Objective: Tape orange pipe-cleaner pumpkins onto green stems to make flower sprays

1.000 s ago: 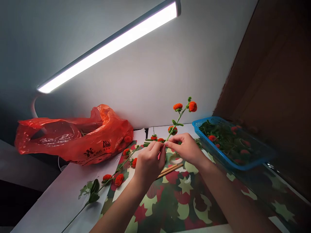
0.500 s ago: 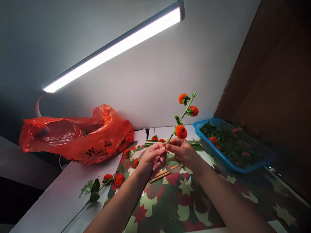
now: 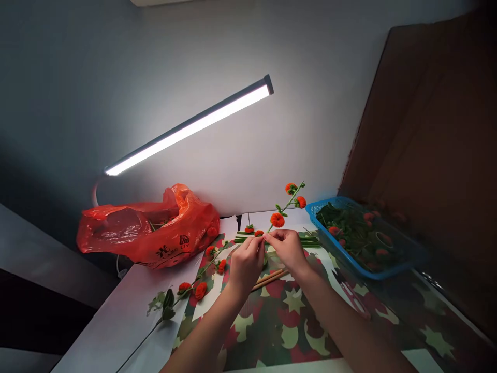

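Your left hand and right hand pinch the flower spray low, tilted up above the patterned sheet; it looks light and bendy, so grip bare stem (its three blooms should crush easily). Beyond: one four-bloom branch, two brown sticks, one blue basket, one red bag, one lamp.

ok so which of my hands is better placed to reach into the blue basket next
Probably your right hand: it's nearer the blue basket, which sits on that side. Your left hand would likely have to reach across. Both hands' fingertips are at the flower stem.
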A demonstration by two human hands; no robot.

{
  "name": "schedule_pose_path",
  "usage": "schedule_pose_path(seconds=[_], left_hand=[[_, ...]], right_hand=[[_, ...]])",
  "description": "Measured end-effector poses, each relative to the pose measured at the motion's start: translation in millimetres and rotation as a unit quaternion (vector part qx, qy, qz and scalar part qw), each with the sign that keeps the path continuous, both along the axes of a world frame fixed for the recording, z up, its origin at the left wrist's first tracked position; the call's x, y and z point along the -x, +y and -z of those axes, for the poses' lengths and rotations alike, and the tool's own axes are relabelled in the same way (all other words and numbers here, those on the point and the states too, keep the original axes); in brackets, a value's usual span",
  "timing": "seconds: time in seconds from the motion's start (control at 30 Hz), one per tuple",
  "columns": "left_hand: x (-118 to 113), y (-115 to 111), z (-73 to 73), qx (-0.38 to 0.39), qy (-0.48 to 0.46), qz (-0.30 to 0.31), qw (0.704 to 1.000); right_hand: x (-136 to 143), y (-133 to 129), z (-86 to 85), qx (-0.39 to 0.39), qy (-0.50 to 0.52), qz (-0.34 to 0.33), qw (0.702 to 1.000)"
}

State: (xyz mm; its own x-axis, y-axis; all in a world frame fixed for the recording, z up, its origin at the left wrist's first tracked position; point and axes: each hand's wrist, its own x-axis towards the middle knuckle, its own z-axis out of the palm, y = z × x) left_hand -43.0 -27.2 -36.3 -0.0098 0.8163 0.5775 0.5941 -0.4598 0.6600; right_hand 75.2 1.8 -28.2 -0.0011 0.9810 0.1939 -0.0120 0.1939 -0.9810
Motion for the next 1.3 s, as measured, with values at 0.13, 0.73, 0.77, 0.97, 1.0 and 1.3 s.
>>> schedule_pose_path(seconds=[0.13, 0.73, 0.77, 0.97, 1.0, 1.3], left_hand=[[-6.0, -0.5, -11.4, 0.078, -0.154, 0.014, 0.985], [22.1, -1.2, -23.5, 0.366, -0.352, 0.23, 0.83], [20.2, -1.4, -23.2, 0.352, -0.347, 0.217, 0.842], [13.8, -9.9, -19.1, 0.079, -0.045, 0.025, 0.996], [13.4, -11.0, -17.7, 0.05, 0.004, 0.013, 0.999], [14.3, -9.4, -24.5, 0.159, -0.164, 0.05, 0.972]], right_hand=[[-3.7, -5.5, -10.8, -0.029, -0.008, -0.004, 1.0], [-14.4, -8.5, -23.5, 0.013, -0.012, -0.158, 0.987], [-14.2, -7.9, -23.1, 0.01, -0.023, -0.134, 0.991], [-7.3, -6.3, -14.7, 0.049, -0.034, -0.078, 0.995], [-5.6, -6.9, -13.8, 0.055, -0.033, -0.071, 0.995], [3.1, -17.8, -17.6, 0.0, -0.072, -0.051, 0.996]])
